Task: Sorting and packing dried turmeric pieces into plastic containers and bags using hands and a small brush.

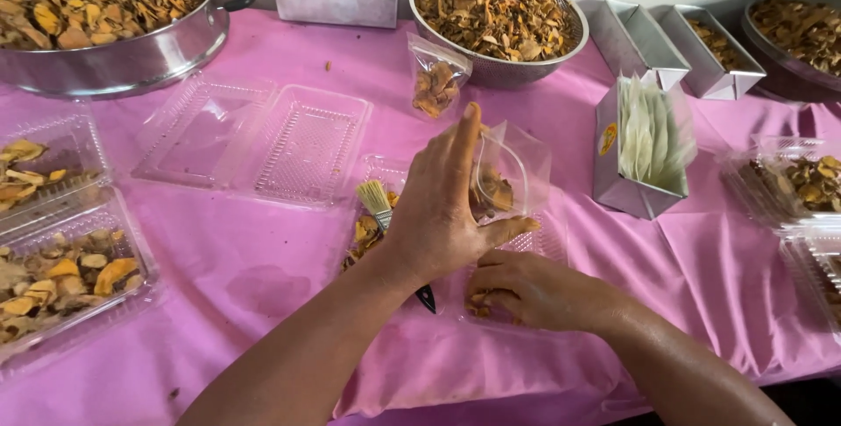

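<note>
Here the work centres on a small clear bag [508, 176] held upright just above a clear tray [547, 242] on the pink cloth [245, 277].

1. Left hand [442, 207]: raised, palm side-on, fingers stretched upward along the bag's near-left face, thumb pointing right under it. It steadies the bag and is not closed around it; whether any fingertip pinches the bag's edge cannot be told.

2. Right hand [534, 290]: lower and nearer the person than the bag, knuckles up, fingers curled down into the tray's near end. Dried orange-brown slices [480, 302] show at the fingertips. The fingers look gathered on them, but the grasp itself is hidden.

3. Key relation: the bag stands directly beyond and above the right hand, its mouth facing up, its long axis near vertical. The left hand is touching the bag; the right hand is apart from it, below.

4. Bag contents: a few brown slices already lie in its bottom.

5. Around the bag: a brush [377, 200] lies just left of it, bristles away from the person, its dark handle running under the left wrist. A filled bag [435, 84] stands beyond it, before a steel bowl [499, 19] of slices. A box of empty bags [644, 150] stands to the right.
</note>
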